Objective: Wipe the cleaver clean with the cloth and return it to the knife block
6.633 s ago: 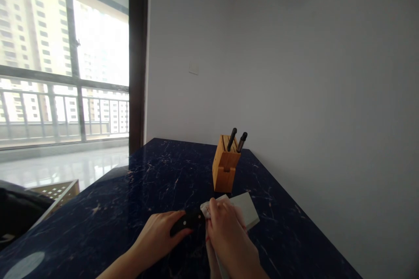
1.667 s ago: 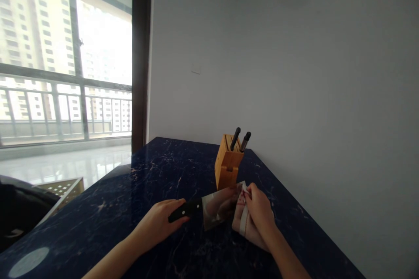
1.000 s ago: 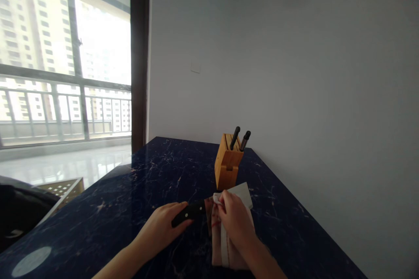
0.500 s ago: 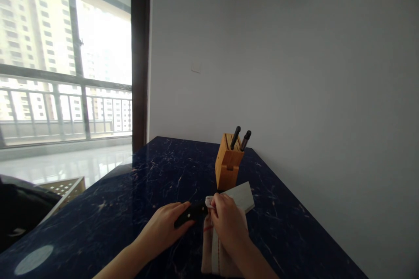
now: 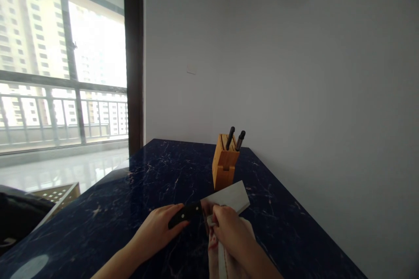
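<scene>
My left hand is closed round the black handle of a cleaver, whose broad steel blade points right and away over the dark blue marble counter. My right hand grips a pale cloth with red stripes and presses it on the blade near the handle. The cloth hangs down below my right hand. Part of the blade is hidden by that hand.
A wooden knife block with two dark handles stands just behind the cleaver, near the grey wall. A perforated bin sits low at the left beyond the counter edge. A large window with a railing fills the left.
Over the last seconds my right hand has slid the cloth back and forth along the blade; it now sits slightly lower and nearer me than half a second ago. My left hand keeps the handle.
</scene>
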The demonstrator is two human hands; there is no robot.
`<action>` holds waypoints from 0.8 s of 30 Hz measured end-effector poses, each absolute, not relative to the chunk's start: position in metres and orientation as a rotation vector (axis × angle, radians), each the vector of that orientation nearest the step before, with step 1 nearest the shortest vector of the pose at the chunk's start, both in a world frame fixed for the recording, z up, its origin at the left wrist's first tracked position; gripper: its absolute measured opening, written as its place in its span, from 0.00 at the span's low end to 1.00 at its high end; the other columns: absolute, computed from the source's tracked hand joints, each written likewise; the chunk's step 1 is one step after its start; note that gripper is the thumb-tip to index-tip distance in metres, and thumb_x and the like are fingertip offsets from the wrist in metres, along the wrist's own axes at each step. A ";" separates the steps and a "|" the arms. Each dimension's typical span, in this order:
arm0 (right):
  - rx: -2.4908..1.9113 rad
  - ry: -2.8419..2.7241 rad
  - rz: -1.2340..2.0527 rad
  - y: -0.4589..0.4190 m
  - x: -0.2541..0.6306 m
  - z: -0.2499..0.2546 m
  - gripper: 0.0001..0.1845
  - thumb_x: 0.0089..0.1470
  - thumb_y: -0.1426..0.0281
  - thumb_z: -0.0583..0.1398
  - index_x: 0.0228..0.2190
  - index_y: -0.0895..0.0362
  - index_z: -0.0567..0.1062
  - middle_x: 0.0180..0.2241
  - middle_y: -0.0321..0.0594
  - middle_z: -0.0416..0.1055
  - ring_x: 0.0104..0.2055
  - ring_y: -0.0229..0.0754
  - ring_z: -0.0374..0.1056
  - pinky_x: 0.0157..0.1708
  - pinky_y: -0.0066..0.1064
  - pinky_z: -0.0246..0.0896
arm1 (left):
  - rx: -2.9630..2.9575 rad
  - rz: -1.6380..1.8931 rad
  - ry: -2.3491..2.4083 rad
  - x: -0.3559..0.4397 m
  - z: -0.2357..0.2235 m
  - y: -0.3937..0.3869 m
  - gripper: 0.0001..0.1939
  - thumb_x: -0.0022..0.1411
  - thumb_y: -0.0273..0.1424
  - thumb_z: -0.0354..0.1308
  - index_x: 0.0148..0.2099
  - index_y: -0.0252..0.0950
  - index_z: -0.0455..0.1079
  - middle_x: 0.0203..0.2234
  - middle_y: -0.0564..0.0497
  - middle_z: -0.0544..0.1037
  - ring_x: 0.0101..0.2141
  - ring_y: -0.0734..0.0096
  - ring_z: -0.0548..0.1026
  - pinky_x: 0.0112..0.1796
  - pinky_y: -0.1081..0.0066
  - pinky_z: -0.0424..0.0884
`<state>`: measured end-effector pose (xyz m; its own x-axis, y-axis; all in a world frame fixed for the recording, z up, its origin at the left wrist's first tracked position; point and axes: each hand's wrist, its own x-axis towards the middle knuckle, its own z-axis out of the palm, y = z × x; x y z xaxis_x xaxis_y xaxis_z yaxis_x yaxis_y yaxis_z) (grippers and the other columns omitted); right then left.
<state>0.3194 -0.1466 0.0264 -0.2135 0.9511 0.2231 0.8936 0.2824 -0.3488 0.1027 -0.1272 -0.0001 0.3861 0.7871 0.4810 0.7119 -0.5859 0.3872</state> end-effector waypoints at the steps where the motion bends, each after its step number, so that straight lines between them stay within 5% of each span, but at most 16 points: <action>1: -1.659 -2.164 0.200 -0.144 0.322 0.024 0.10 0.41 0.81 0.53 0.25 0.57 0.70 0.27 0.37 0.72 0.31 0.38 0.67 0.28 0.24 0.52 | 2.519 0.967 1.384 0.102 0.000 -0.127 0.14 0.57 0.40 0.53 0.43 0.41 0.70 0.36 0.50 0.78 0.36 0.65 0.76 0.38 0.72 0.69; 11: -1.814 -2.055 0.043 -0.111 0.360 0.010 0.09 0.49 0.77 0.51 0.30 0.58 0.70 0.30 0.41 0.72 0.34 0.39 0.68 0.33 0.25 0.53 | 2.386 0.819 1.571 0.094 0.016 -0.133 0.08 0.57 0.39 0.52 0.36 0.41 0.66 0.24 0.57 0.76 0.27 0.69 0.75 0.26 0.76 0.61; 24: -2.032 -2.028 0.001 -0.095 0.394 0.004 0.08 0.50 0.76 0.52 0.33 0.58 0.68 0.31 0.43 0.73 0.35 0.43 0.69 0.30 0.28 0.53 | 2.491 0.775 1.490 0.074 0.029 -0.134 0.10 0.60 0.41 0.48 0.38 0.41 0.63 0.27 0.55 0.75 0.27 0.70 0.74 0.27 0.76 0.61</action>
